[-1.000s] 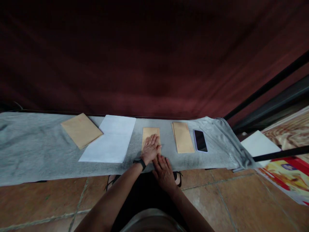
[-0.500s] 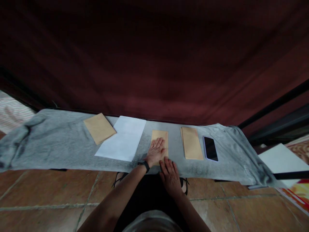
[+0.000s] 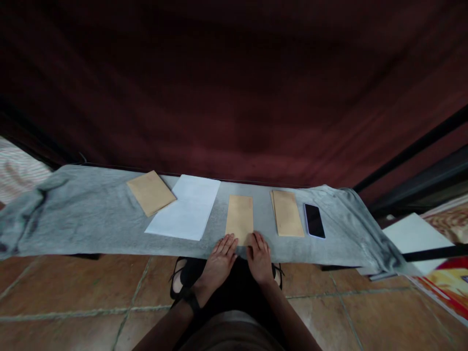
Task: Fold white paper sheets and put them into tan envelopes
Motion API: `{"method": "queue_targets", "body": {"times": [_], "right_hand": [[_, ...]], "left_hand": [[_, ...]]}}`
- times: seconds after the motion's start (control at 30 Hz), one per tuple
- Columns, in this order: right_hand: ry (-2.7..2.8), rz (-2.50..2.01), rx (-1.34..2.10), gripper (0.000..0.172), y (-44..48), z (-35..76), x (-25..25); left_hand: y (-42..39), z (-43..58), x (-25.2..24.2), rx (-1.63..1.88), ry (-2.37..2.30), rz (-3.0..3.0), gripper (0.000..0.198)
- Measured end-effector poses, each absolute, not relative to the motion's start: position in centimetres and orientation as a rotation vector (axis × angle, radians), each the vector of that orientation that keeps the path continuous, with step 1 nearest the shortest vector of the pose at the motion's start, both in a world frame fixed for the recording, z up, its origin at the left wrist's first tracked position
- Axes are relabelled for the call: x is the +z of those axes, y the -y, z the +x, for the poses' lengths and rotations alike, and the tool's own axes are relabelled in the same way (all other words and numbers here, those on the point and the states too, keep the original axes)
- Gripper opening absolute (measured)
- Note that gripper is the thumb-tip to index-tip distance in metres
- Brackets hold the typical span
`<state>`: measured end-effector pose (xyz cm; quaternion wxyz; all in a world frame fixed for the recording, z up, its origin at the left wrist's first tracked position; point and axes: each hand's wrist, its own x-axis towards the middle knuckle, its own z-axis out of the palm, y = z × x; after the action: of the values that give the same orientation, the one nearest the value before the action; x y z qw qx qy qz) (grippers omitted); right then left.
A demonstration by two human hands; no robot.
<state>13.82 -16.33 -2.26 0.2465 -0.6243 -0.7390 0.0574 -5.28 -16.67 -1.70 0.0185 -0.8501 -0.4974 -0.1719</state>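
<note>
A brown paper envelope [image 3: 240, 214] lies upright in front of me on the grey cloth, its near end by my hands. My left hand [image 3: 220, 261] rests with outstretched fingers on its near left corner. At the near right corner lies my right hand [image 3: 260, 256], fingers extended over the edge and the thumb apart from them. Neither hand lifts the envelope. To the left, a stack of white paper [image 3: 188, 207] is partly covered by more brown envelopes [image 3: 151, 192]. Right of the middle envelope is a small pile of brown envelopes [image 3: 288, 213].
A phone [image 3: 315, 221] with a dark screen lies right of the envelope pile. The grey cloth [image 3: 91, 209] covers a long narrow surface. Behind it hangs a dark red curtain [image 3: 234, 122]. A white board [image 3: 417, 236] stands lower at the right, above the tiled floor [image 3: 84, 282].
My left hand has slid back toward me from the envelope's middle to its near left corner, uncovering its face. My right hand has shifted slightly up and right onto the near right corner.
</note>
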Motion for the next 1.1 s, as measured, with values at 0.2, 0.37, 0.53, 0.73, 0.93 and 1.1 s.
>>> {"method": "queue_targets", "body": {"times": [0.2,0.37,0.53,0.73,0.93,1.1], "right_hand": [[1.679,-1.905,0.256,0.029,14.0,12.7,-1.2],[1.543,-1.81,0.448,0.015,12.5,13.0,-1.1],[1.451,-1.772,0.585,0.014,11.5,13.5,-1.3],[1.315,-1.617,0.836,0.011,10.9,13.0,-0.7],[1.072,-1.348,1.154,0.034,12.1,11.7,1.0],[0.84,-1.131,1.417,0.041,12.5,12.2,3.2]], "left_hand": [[15.7,-4.7,-1.5,-0.53,1.57,-2.621,0.041],[14.9,-4.4,-1.2,-0.441,1.592,-2.631,0.038],[14.2,-4.1,0.2,-0.386,1.596,-2.696,0.035],[14.4,-4.3,0.9,-0.586,1.74,-2.736,0.032],[15.1,-5.3,-0.1,-1.522,2.215,-2.515,0.04],[14.8,-5.7,1.5,-2.522,2.992,-1.775,0.053]]}}
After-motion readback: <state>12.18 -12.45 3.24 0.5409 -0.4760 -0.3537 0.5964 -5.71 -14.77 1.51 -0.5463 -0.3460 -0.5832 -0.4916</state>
